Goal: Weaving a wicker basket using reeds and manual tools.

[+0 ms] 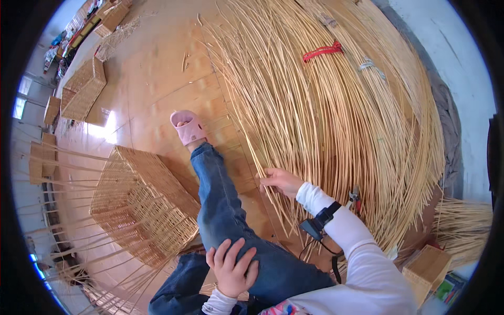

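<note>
Clearly, the right hand (pixel 282 182) pinches canes (pixel 254 154) between thumb and fingers — left hand (pixel 233 270) spread on jeans (pixel 220 194).

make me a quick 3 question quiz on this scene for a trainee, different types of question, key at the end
1. True or false: the left hand is resting on the big woven basket.

2. Which colour is the shoe on the outstretched foot?
a) green
b) pink
c) black

3. What do the fingers of the right hand hold?

Key
1. False: it lies on the bent leg in blue jeans, fingers spread.
2. b
3. A few of the pale canes, at the left edge of the spread.
</note>
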Available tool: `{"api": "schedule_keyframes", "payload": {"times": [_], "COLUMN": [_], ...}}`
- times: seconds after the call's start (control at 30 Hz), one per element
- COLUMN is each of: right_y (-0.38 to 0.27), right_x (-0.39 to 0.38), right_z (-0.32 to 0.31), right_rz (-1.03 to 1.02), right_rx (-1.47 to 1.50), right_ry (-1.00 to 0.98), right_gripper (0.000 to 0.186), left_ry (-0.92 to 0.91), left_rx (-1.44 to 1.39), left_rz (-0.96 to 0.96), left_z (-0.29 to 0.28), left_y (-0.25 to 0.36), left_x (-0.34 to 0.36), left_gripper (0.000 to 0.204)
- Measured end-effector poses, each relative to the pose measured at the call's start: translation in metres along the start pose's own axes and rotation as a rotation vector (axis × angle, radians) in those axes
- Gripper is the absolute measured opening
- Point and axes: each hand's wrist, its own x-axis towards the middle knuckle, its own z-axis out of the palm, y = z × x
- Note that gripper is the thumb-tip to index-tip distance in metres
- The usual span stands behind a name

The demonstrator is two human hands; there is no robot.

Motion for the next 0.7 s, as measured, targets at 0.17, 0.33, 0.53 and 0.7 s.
{"api": "schedule_keyframes", "payload": {"times": [0.17,0.33,0.53,0.7], "right_y": [-0.069,-0.085,-0.077,-0.077], "right_x": [-0.056,-0.080,-0.087,-0.083], "right_z": [0.052,0.104,0.124,0.117], "right_rz": [-0.084,-0.156,-0.254,-0.317], "right_rx": [-0.019,-0.063,-0.308,-0.294], "right_ry": [-0.208,-0.308,-0.197,-0.028], "right_gripper": [0.030,0.034,0.033,0.022], "left_ry": [0.095,-0.064,-0.263,-0.378], "left_rx": [-0.521,-1.284,-1.522,-1.649], "left_rz": [-0.193,-0.679,-0.783,-0.754], "left_z": [-0.008,-0.003,-0.002,0.012], "left_y": [0.022,0.030,0.029,0.044], "left_x": [0.034,0.055,0.032,0.008], "left_gripper": [0.028,0.029,0.029,0.027]}}
